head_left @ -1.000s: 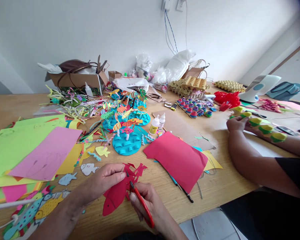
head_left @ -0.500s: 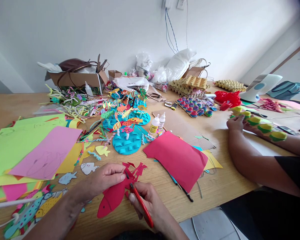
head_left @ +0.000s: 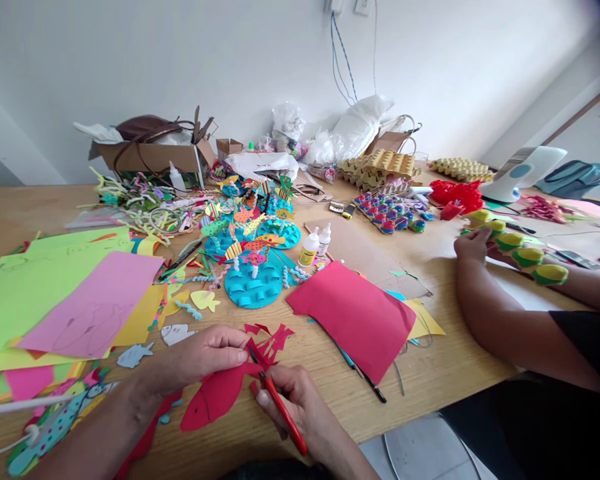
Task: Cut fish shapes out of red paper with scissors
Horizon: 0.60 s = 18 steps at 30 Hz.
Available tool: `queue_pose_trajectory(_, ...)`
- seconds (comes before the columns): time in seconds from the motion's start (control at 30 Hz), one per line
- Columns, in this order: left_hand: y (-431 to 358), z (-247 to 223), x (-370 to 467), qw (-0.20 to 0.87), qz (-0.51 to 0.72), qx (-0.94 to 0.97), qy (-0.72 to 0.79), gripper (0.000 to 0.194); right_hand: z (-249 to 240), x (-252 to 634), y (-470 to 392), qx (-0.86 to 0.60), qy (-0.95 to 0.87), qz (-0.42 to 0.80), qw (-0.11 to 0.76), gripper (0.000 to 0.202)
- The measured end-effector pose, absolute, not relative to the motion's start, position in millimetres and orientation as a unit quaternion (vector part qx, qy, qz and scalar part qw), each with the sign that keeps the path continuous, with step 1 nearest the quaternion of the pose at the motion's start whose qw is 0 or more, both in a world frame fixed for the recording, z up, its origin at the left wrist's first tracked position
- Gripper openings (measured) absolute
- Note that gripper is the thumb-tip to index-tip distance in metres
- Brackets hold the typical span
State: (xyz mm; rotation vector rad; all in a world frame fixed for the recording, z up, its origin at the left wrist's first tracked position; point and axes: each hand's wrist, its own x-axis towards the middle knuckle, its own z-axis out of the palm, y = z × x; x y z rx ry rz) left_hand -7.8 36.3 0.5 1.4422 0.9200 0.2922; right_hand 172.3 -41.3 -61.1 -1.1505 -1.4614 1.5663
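Observation:
My left hand (head_left: pixel 211 353) pinches a red paper fish (head_left: pixel 214 397) near its tail. The fish has a dark eye dot and a curved line behind the head, which points toward me. My right hand (head_left: pixel 300 399) grips red-handled scissors (head_left: pixel 286 415), their dark blades spread at the fish's tail. Small red paper scraps (head_left: pixel 276 341) lie just beyond the blades. A large red sheet (head_left: pixel 353 313) rests to the right of my hands. Left of the fish are a white paper fish (head_left: pixel 176 333) and a pale blue one (head_left: pixel 134 355).
Blue paper discs (head_left: pixel 253 287) carry colourful fish on twisted stems. Two glue bottles (head_left: pixel 309 248) stand beside them. Coloured sheets (head_left: pixel 55 287) cover the left side. At right, another person's hand (head_left: pixel 473 245) holds a yellow-green egg-carton strip (head_left: pixel 525 257). Egg trays (head_left: pixel 380 167) are behind.
The red fish has swung slightly left, its head shifting away from my right hand. Both hands stay nearly in place. The other person's egg-carton strip has shifted slightly.

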Motion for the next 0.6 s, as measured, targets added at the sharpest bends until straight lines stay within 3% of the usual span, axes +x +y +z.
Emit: queue_pose_trajectory(0.6, 49, -6, 2, 0.653, 0.014, 0.679, 0.335, 0.02, -63, 176, -46, -0.444, -0.554, 0.606, 0.358, 0.053)
